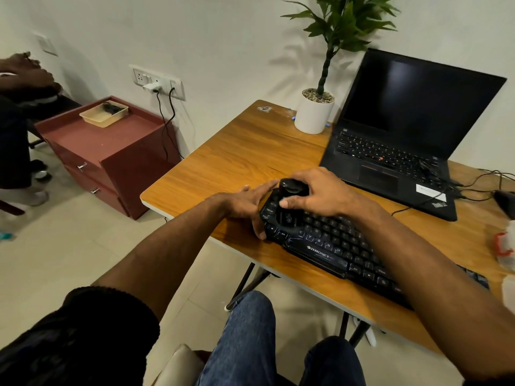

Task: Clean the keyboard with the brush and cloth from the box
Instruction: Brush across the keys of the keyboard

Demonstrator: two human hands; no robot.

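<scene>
1. Head view, only one. Landmark = keyboard point(348, 246): black, backlit keys, lies diagonally on the wood-grain worktop point(223, 162), near its front edge.
2. Right hand point(320, 195) is over the keyboard's far-left end; fingers curled round a black, rounded brush point(291, 188), thumb on the near side. Brush head sits down among the keys; bristles not clear enough to read.
3. Left hand point(248, 203) is at the keyboard's left edge, fingers nearly straight and spread, thumb against the front corner. It steadies the board and grips nothing.
4. Handling, my guess: keyboard is stiff plastic, light, prob. slides on the smooth laminate, so bracing at the end edge makes sense. Keycaps are small and can pop off, so light strokes along the rows. Brush looks like hard glossy plastic, palm-sized, best held by the domed top as it is now.
5. Behind the keyboard: open black laptop point(404, 140), matte, screen dark, cables off to its right.
6. Beyond it, by the wall: white smooth pot with a green plant point(315, 112), pebbles on top.
7. Well left of the keyboard, off the worktop: red cabinet point(111, 151) carrying a shallow beige box point(92, 117) with something dark inside; cannot tell what. Cloth not identified.
8. Far left, another person's hand point(25, 73).
</scene>
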